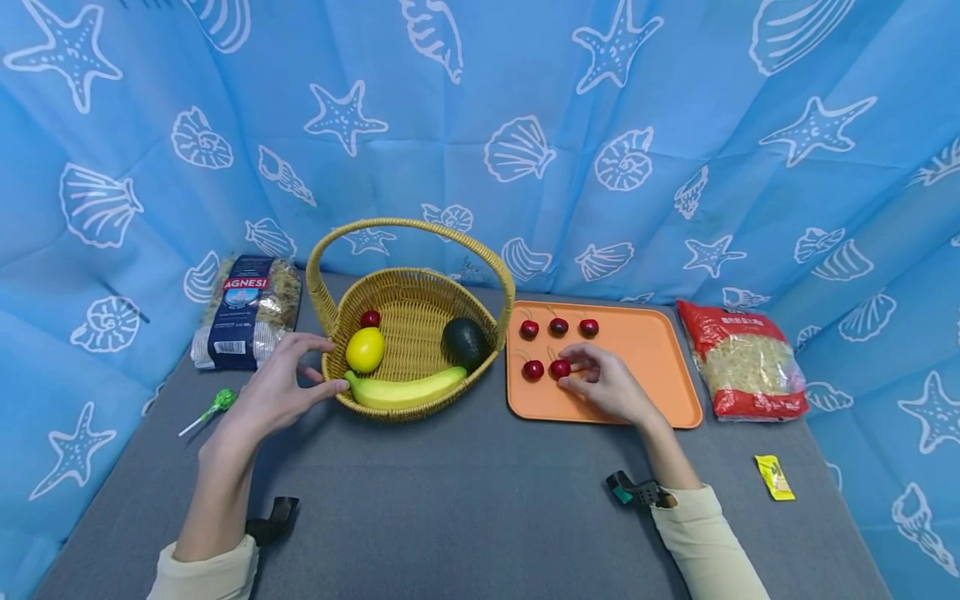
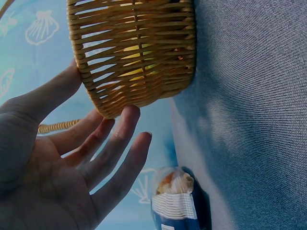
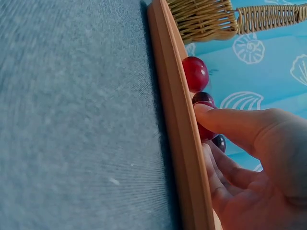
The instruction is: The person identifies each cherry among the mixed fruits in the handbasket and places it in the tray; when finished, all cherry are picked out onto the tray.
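- The cherry (image 1: 559,367) lies on the orange tray (image 1: 660,367), in the front row of the fruit there, and the right hand (image 1: 609,385) pinches it: thumb on its near side, forefinger curled over its far side. In the right wrist view the thumb (image 3: 225,120) lies across this cherry (image 3: 205,131) just inside the tray's raised rim (image 3: 177,120).
- Just left of those fingertips sits a second cherry (image 1: 532,369), apart from them. Beyond the fingertips, towards the curtain, three more cherries (image 1: 558,326) stand in a row.
- The left hand (image 1: 279,385) is open, its fingers spread and only slightly bent, holding nothing. Its fingertips hover just beside the left wall of the wicker basket (image 1: 330,350); the left wrist view shows the fingers (image 2: 115,143) close to the weave (image 2: 139,52), though whether they touch it cannot be told.
- Past those fingertips, inside the basket, lie a lemon (image 1: 365,349), a banana (image 1: 408,388) along the near wall, an avocado (image 1: 465,342) and one cherry (image 1: 370,318) behind the lemon.
- Beyond the left hand's knuckles lies a pasta bag with a dark blue label (image 1: 247,310); outward of its wrist lies a green lollipop (image 1: 213,406).
- Right of the right hand, beyond the tray, lies a red pasta bag (image 1: 742,360), and nearer the person a small yellow packet (image 1: 775,477), all on the grey table (image 1: 465,500).
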`<state>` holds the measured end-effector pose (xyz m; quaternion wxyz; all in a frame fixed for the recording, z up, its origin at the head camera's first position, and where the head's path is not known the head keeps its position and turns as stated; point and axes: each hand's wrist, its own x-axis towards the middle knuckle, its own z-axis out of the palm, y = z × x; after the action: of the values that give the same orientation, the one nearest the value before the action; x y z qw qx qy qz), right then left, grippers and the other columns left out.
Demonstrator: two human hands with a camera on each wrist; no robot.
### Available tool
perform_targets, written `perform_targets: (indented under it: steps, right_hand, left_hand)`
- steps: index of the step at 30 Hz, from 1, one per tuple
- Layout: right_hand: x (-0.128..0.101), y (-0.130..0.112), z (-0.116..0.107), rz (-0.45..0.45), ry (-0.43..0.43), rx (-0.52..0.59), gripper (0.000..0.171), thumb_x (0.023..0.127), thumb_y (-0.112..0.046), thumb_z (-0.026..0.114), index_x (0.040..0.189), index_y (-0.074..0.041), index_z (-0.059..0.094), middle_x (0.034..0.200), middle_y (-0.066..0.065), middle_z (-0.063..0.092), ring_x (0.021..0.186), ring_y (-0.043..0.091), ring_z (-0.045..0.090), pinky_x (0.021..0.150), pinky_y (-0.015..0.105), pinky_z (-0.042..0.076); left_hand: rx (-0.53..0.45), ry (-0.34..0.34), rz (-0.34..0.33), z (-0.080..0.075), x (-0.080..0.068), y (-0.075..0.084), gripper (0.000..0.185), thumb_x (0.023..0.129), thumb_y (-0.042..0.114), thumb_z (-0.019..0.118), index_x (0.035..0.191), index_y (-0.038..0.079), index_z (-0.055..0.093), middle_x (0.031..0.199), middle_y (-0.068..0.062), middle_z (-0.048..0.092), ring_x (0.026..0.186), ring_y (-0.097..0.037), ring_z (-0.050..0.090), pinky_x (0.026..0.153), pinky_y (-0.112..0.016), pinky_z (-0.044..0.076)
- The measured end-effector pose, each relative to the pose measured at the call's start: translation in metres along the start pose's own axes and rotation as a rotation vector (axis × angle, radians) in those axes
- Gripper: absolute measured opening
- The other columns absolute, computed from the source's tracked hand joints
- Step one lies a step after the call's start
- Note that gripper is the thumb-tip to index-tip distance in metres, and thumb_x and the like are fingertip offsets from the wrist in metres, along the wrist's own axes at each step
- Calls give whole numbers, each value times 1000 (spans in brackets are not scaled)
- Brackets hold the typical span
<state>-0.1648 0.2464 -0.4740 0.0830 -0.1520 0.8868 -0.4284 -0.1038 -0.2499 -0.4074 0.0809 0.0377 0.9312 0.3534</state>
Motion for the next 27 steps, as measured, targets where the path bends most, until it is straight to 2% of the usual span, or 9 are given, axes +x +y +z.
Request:
perform_targets:
  steps: [12,18,22,27]
  right_hand:
    - [-2,-1,1,13,23,-22,40,98,-10,81,134,-1,67,128,20,73,113,34,72,86,12,56]
    - [-5,-6,-1,25,25,-28,45,97,-12,83,137,0,65,130,21,72,113,35,72,89,19,60]
    - [-7,-18,-2,14,57,-23,42,99,-11,80,136,2,65,128,23,72,110,34,73,90,25,63]
    - [-13,-51,-4,-49,72,51,37,100,-10,79,133,2,66,119,21,74,99,23,73,85,22,63]
  left_hand:
    - [4,-2,-17,0,1,1,67,98,37,82,150,3,57,160,-24,43,115,-39,69,87,-49,61]
    - [10,1,-2,0,0,0,67,98,36,83,149,2,57,159,-25,43,113,-39,69,85,-49,61]
    - [3,0,7,-1,0,-1,67,98,36,83,149,2,57,159,-24,44,112,-37,69,86,-48,61]
    - [-12,-2,12,-1,0,-2,65,99,36,82,149,3,57,159,-23,45,113,-36,69,86,-43,61]
